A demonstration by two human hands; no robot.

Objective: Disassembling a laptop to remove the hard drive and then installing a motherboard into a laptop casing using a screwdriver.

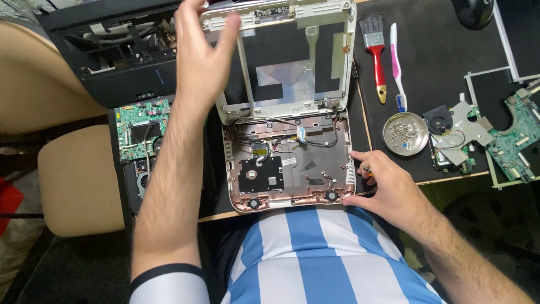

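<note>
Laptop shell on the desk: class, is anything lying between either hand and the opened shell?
Nothing visible. The right hand already rests against the laptop shell at its right edge, and the left hand is at the left rim of the screen frame.

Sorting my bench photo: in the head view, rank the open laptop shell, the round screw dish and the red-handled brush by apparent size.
Largest to smallest:
1. open laptop shell
2. red-handled brush
3. round screw dish, though it looks close to the brush.

An opened laptop lies at the table's front edge; the left hand hovers spread over its lid frame, the right hand grips its front right corner, screw dish nearby
</note>
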